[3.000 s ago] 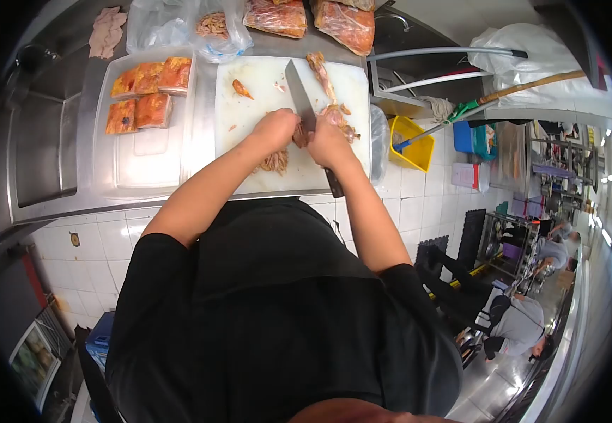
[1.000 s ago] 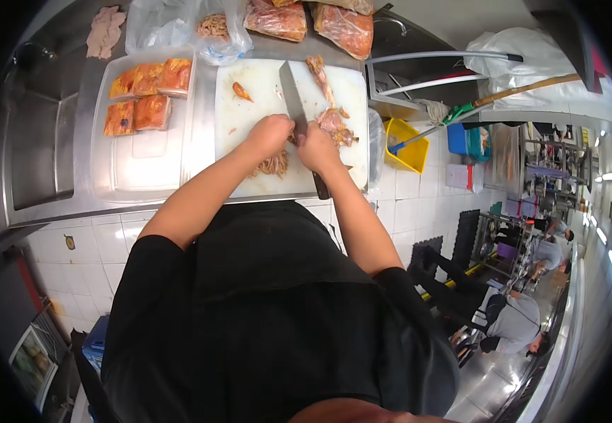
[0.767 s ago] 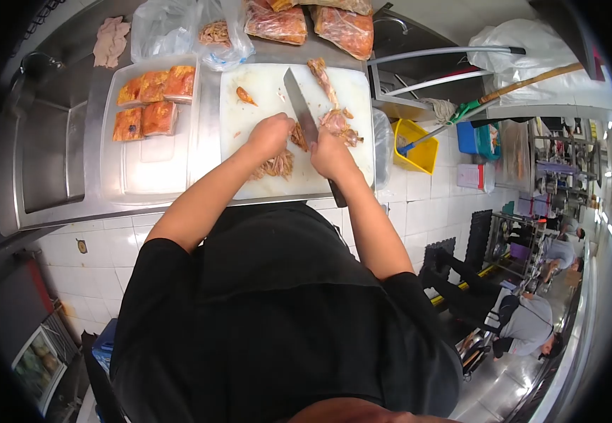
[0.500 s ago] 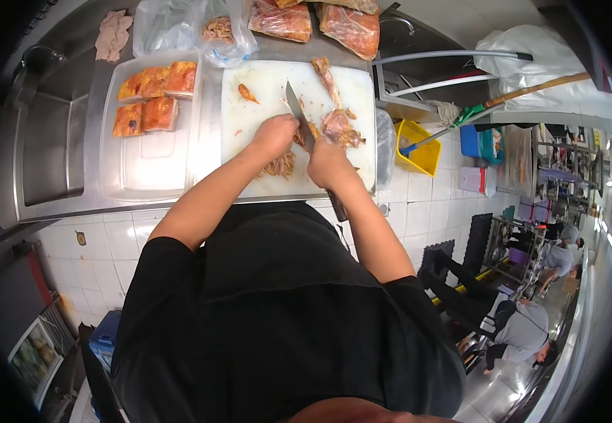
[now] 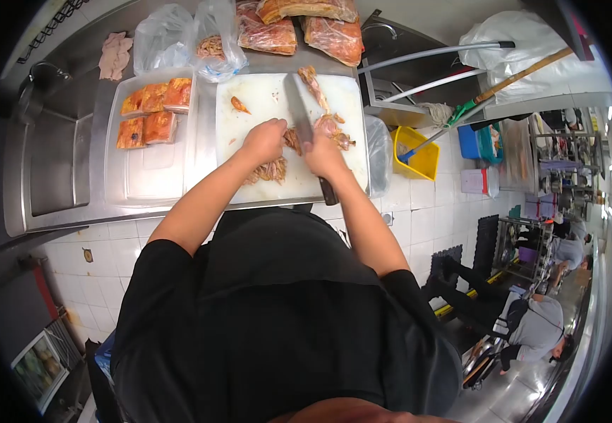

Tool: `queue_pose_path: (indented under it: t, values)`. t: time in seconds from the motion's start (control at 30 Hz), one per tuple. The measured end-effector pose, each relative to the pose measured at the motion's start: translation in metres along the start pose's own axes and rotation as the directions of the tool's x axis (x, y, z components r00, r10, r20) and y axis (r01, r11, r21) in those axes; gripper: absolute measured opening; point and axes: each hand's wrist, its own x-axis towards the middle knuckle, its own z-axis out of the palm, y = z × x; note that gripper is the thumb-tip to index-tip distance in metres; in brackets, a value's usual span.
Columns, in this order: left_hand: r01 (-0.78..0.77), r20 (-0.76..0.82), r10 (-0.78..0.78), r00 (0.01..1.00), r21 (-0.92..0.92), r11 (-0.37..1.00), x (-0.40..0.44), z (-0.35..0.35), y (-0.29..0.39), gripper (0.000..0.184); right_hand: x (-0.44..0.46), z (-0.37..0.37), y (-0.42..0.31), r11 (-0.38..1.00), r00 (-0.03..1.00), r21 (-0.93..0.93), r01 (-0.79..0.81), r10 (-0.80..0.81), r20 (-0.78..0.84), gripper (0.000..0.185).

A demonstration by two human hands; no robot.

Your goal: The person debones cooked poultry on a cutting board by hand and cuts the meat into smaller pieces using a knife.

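Note:
On the white cutting board point(image 5: 249, 88), my right hand point(image 5: 325, 156) is closed round a large knife point(image 5: 299, 106), whose dark handle sticks out below the palm toward me. The blade points away from me, next to a small piece of cooked meat point(image 5: 292, 140). My left hand point(image 5: 266, 141) holds that piece with curled fingers. Sliced meat point(image 5: 270, 170) lies in a pile under my left wrist. To the right of the blade is a long bone point(image 5: 314, 86) with a meaty chunk point(image 5: 334, 131) at its near end. An orange-brown scrap point(image 5: 239, 105) rests at the upper left.
Left of the board, a clear plastic tray point(image 5: 143, 204) holds several browned meat blocks point(image 5: 160, 128). Behind are plastic bags point(image 5: 220, 42), wrapped meat slabs point(image 5: 266, 32) and a cloth point(image 5: 114, 56). A sink point(image 5: 59, 155), yellow bucket point(image 5: 426, 158) and mop pole point(image 5: 517, 81) flank me. Co-workers point(image 5: 535, 324) are at right.
The knife blade has turned and shows more of its flat side. Both hands stay at the meat. The whole view has shifted slightly.

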Motion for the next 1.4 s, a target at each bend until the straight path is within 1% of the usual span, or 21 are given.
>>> queue_pose_path:
  t: [0.07, 0.17, 0.23, 0.27, 0.33, 0.6, 0.67, 0.8, 0.87, 0.9, 0.97, 1.0, 1.03, 1.07, 1.1, 1.17, 1.2, 1.23, 1.3, 1.33, 1.4]
  values:
    - [-0.05, -0.046, 0.05, 0.998, 0.005, 0.999, -0.008, -0.004, 0.008, 0.022, -0.005, -0.021, 0.0, 0.999, 1.0, 0.036, -0.02, 0.021, -0.017, 0.035]
    - [-0.074, -0.07, 0.076, 0.995, 0.028, 0.997, -0.01, 0.001, 0.01, 0.026, -0.009, -0.031, 0.0, 0.994, 0.998, 0.09, -0.057, 0.058, -0.018, 0.035]
    - [-0.064, -0.06, 0.066, 0.996, 0.042, 0.997, -0.011, 0.002, 0.011, 0.026, -0.012, -0.04, -0.016, 0.968, 0.966, 0.16, -0.194, 0.159, 0.206, 0.035]
    - [-0.056, -0.046, 0.058, 0.997, 0.045, 0.997, -0.011, 0.004, 0.011, 0.025, -0.014, -0.037, -0.019, 0.969, 0.966, 0.162, -0.189, 0.154, 0.206, 0.035]
    - [-0.056, -0.053, 0.058, 0.997, 0.035, 0.998, -0.009, 0.008, 0.01, 0.025, -0.019, -0.029, -0.024, 0.989, 0.98, 0.12, -0.084, 0.061, 0.188, 0.033]
    - [-0.017, -0.093, 0.018, 0.995, 0.017, 1.0, -0.008, 0.012, 0.013, 0.022, -0.022, 0.001, -0.015, 0.987, 0.975, 0.112, -0.118, 0.094, 0.202, 0.03]
    - [-0.025, -0.087, 0.025, 0.996, 0.0, 1.0, -0.008, 0.011, 0.013, 0.022, -0.016, 0.017, -0.009, 0.992, 0.991, 0.118, -0.046, 0.03, 0.133, 0.033]
    - [0.012, -0.066, -0.01, 0.998, 0.031, 0.999, -0.007, 0.001, 0.03, 0.019, 0.002, 0.002, -0.014, 0.979, 0.978, 0.17, -0.117, 0.084, 0.19, 0.035]
    - [0.057, -0.041, -0.053, 0.998, 0.106, 0.993, -0.004, 0.002, 0.034, 0.024, 0.006, 0.007, 0.016, 0.997, 0.985, 0.073, 0.006, -0.019, 0.173, 0.033]
    - [0.056, -0.044, -0.052, 0.998, 0.11, 0.992, -0.001, 0.005, 0.031, 0.024, 0.004, -0.008, 0.016, 0.997, 0.985, 0.075, 0.009, -0.022, 0.169, 0.033]
    - [0.168, -0.139, -0.145, 0.98, 0.171, 0.971, 0.007, 0.016, 0.021, 0.026, -0.008, -0.047, 0.006, 0.971, 0.894, 0.137, -0.197, 0.121, 0.431, 0.039]
    - [0.161, -0.137, -0.138, 0.981, 0.176, 0.971, 0.009, 0.013, 0.019, 0.026, -0.015, -0.05, 0.007, 0.97, 0.921, 0.167, -0.177, 0.104, 0.376, 0.039]
    - [0.217, -0.19, -0.184, 0.964, 0.171, 0.961, 0.011, 0.008, 0.016, 0.025, -0.02, -0.055, 0.008, 0.969, 0.924, 0.172, -0.176, 0.103, 0.369, 0.039]
    - [0.275, -0.243, -0.232, 0.942, 0.161, 0.948, 0.012, 0.004, 0.012, 0.025, -0.027, -0.062, 0.008, 0.941, 0.928, 0.239, -0.239, 0.149, 0.34, 0.038]
    - [0.276, -0.243, -0.233, 0.942, 0.163, 0.947, 0.013, -0.003, 0.011, 0.025, -0.034, -0.071, 0.005, 0.904, 0.927, 0.305, -0.299, 0.198, 0.32, 0.036]
    - [0.227, -0.325, -0.152, 0.933, 0.207, 0.952, 0.013, -0.015, 0.014, 0.027, -0.044, -0.088, 0.007, 0.882, 0.932, 0.345, -0.32, 0.226, 0.284, 0.034]
    - [0.123, -0.331, -0.045, 0.942, 0.218, 0.968, 0.015, -0.013, 0.014, 0.03, -0.049, -0.095, 0.013, 0.86, 0.935, 0.384, -0.336, 0.258, 0.241, 0.032]
    - [0.12, -0.328, -0.043, 0.944, 0.218, 0.969, 0.015, -0.01, 0.022, 0.03, -0.051, -0.094, 0.026, 0.858, 0.935, 0.384, -0.34, 0.262, 0.241, 0.032]
    - [-0.15, -0.221, 0.157, 0.963, 0.046, 0.988, 0.011, 0.004, 0.044, 0.025, -0.056, -0.092, 0.047, 0.901, 0.951, 0.307, -0.306, 0.275, 0.14, 0.028]
    - [-0.15, -0.221, 0.156, 0.963, 0.046, 0.988, 0.009, 0.01, 0.048, 0.025, -0.061, -0.096, 0.051, 0.894, 0.955, 0.335, -0.296, 0.267, 0.131, 0.024]
    - [-0.195, -0.035, 0.195, 0.98, 0.026, 0.981, 0.007, 0.02, 0.052, 0.017, -0.072, -0.106, 0.05, 0.857, 0.94, 0.386, -0.341, 0.303, 0.157, 0.023]
